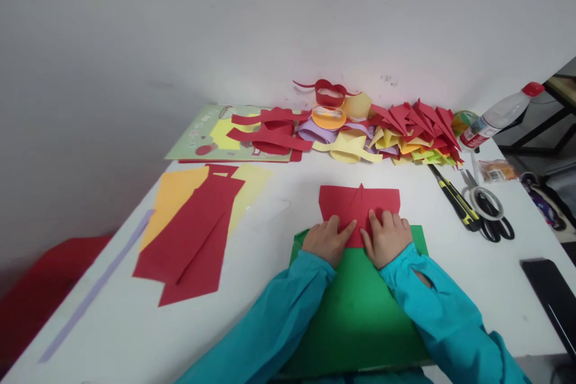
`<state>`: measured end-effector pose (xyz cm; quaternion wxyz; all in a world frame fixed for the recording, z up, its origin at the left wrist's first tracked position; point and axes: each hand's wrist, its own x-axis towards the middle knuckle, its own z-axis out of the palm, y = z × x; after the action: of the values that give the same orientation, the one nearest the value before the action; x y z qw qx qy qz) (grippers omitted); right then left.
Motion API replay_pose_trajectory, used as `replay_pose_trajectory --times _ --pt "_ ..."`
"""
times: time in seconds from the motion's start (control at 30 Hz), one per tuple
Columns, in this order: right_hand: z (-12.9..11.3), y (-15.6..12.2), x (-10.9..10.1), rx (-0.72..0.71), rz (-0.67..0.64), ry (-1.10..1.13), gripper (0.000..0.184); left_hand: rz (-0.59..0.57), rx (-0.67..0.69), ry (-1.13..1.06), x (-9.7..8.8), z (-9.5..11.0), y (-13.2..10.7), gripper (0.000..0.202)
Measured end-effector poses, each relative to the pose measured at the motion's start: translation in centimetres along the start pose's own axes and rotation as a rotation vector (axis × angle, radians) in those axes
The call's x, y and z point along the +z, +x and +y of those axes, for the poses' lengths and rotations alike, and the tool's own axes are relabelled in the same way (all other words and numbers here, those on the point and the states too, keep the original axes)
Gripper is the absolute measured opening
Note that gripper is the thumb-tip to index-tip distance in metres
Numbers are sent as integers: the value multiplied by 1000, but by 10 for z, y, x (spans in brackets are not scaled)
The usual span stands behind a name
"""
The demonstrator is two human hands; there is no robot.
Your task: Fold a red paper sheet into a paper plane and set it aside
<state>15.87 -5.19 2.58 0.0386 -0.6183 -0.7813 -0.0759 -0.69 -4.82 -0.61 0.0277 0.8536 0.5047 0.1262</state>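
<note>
A red sheet of folded paper lies in front of me, with a crease down its middle and a small point at its top edge. My left hand presses on its lower left part, fingers curled and thumb stretched toward the crease. On the lower right part, my right hand bears down with thumb and fingers close to the same crease. Both thumbs are near each other at the middle. Under the paper's lower part and my wrists is a green sheet or board; my hands hide some of the red paper.
Red paper sheets lie over orange and yellow ones at left, beside a purple strip. Along the wall are a green booklet, paper rings and folded red shapes. At right: bottle, utility knife, scissors, tape roll, phone.
</note>
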Motion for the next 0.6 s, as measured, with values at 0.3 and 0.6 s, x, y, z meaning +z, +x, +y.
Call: replay_pose_trajectory --times 0.3,0.6 --pt "3 3 -3 9 -30 15 46 241 -18 -246 -28 -41 -18 30" --pt "3 3 -3 8 -19 2 46 381 62 -77 -22 14 -45 29"
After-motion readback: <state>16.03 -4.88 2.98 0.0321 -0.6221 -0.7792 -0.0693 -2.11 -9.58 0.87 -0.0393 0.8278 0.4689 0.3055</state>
